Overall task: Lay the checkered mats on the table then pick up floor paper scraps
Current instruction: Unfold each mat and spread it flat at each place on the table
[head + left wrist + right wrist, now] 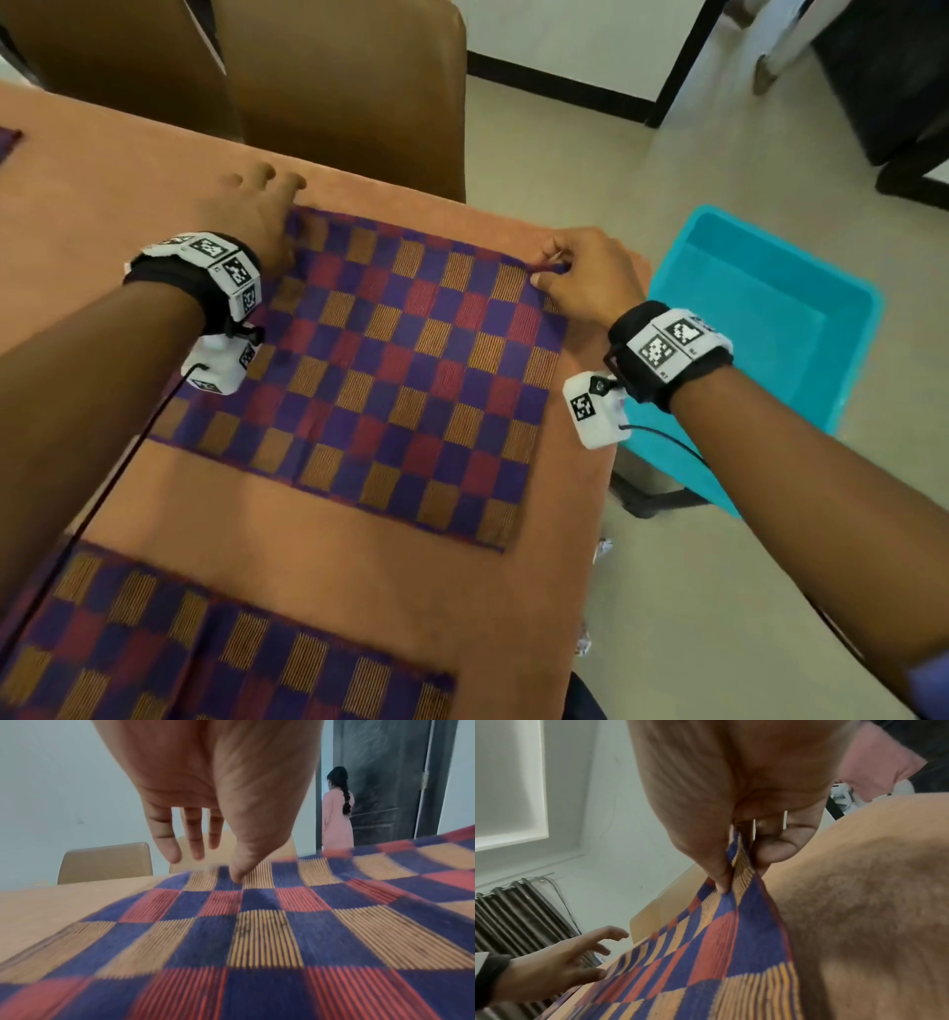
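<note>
Laying checkered mat (380,360) on table (102,205): right hand (580,277) pinching far corner, left hand (257,216) fingers relaxed, thumb pressing. Next: release corner, smooth flat.

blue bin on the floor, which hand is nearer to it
Right. The right hand pinches the mat corner on the blue bin side; the left hand is at the mat's opposite far corner.

Ribbed woven cloth mat (390,360) on a matt, fuzzy tablecloth (128,180); smooth plastic bin (770,318).
</note>
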Demonstrator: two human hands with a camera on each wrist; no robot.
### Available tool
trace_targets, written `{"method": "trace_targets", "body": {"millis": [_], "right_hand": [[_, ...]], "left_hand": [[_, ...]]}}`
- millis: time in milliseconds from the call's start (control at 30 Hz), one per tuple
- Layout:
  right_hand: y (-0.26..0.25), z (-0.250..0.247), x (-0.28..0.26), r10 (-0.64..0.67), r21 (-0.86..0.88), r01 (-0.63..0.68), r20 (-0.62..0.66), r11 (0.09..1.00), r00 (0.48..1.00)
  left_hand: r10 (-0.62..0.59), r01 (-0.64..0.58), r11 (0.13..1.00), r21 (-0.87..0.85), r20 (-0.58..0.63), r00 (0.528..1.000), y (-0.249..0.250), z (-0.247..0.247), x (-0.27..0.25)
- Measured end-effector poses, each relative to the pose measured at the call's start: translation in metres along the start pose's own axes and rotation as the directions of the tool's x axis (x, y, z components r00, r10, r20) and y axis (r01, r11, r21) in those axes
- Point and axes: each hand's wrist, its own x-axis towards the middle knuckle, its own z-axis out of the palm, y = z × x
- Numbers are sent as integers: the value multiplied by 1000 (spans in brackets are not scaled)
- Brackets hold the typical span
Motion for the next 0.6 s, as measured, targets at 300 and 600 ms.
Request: {"method": "trace_targets", "body": {"millis": [300,600], "right_hand": [[21,3,7,26,11,-26,-28,1000,999],[30,-1,-14,94,58,-92,-24,994,995]], "left_hand": [[40,-13,994,-106,258,965,20,22,-44],[28,21,991,-136,349,937,17,45,-101]]}}
